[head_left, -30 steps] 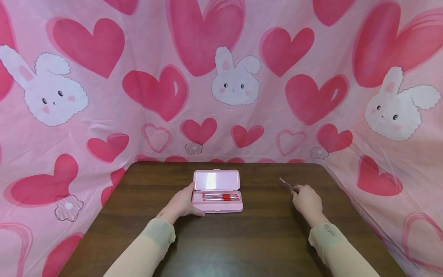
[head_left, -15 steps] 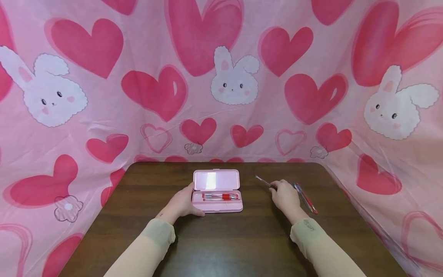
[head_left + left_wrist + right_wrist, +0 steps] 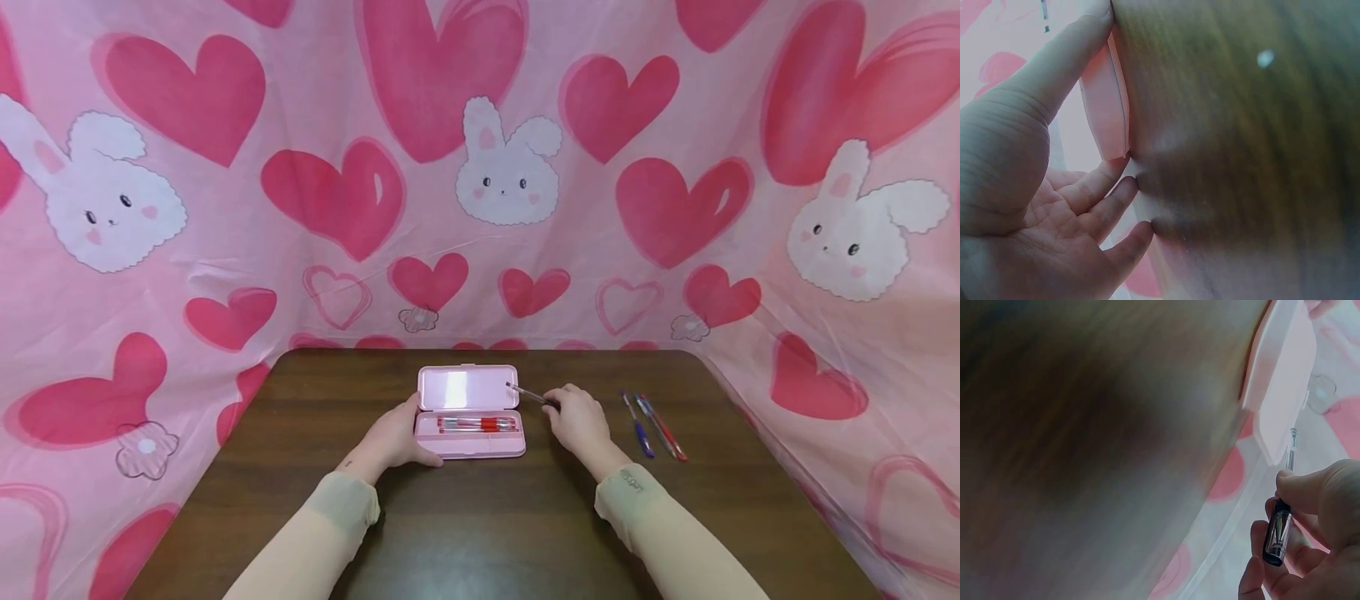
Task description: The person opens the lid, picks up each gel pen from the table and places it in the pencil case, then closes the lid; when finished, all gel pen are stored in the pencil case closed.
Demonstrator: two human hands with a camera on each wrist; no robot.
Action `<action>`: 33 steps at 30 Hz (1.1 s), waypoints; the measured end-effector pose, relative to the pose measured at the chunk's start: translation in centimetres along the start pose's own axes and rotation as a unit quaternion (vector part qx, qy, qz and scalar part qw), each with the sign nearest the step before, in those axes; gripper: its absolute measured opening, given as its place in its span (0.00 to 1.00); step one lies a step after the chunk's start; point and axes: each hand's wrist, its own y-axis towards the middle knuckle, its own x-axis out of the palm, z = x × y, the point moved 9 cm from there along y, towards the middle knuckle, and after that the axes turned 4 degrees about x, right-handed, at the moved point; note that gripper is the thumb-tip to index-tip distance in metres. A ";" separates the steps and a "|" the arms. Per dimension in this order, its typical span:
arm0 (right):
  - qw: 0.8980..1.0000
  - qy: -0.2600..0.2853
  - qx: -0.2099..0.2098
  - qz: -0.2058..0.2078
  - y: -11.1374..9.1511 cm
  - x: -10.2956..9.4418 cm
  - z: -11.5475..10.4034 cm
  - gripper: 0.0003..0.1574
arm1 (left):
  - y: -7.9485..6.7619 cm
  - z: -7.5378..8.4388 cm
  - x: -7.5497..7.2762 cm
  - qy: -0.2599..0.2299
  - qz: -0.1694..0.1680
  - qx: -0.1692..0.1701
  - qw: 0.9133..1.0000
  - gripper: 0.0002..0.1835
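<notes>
A pink pencil case [image 3: 468, 449] lies open on the table, its lid [image 3: 483, 387] tipped back and several red pens [image 3: 487, 425] in its rear compartment. My left hand [image 3: 390, 435] holds the case at its left end, thumb along the front and fingers by the left side. In the left wrist view, the thumb and fingers [image 3: 1107, 203] span the case's end [image 3: 1105, 103]. My right hand [image 3: 581, 421] pinches a pen with a black cap [image 3: 1277, 536] between thumb and fingers. The pen's other end points left, over the right part of the lid.
A blue pen [image 3: 639, 427] and a red pen [image 3: 662, 429] lie on the brown table [image 3: 487, 525] right of the right hand; another blue-tipped pen is beside the red one. A pink heart-and-rabbit cloth [image 3: 510, 275] hangs behind and on both sides.
My right hand has moved left with the pen, from the loose pens to beside the case, uncovering the pens on the right. My left hand has stayed on the case.
</notes>
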 end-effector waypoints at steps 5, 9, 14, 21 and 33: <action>1.000 0.007 -0.026 0.001 0.4 0.5 -2.1 0.11 | 0.0 0.2 -0.1 0.011 0.003 0.010 1.000 0.68; 0.998 0.027 -0.050 -0.006 0.6 0.8 -4.1 0.11 | 0.1 0.0 -0.2 0.010 0.003 0.003 1.000 0.67; 0.997 0.026 -0.067 -0.033 0.7 2.0 -6.2 0.12 | 0.1 0.1 -0.2 -0.004 0.001 0.004 1.000 0.66; 0.993 0.014 -0.098 -0.058 0.6 3.5 -8.6 0.10 | 0.1 0.4 -0.3 0.009 -0.001 0.011 1.000 0.68; 0.988 0.001 -0.104 -0.110 0.4 6.5 -10.1 0.11 | 0.2 0.3 -0.4 0.012 0.003 0.013 1.000 0.66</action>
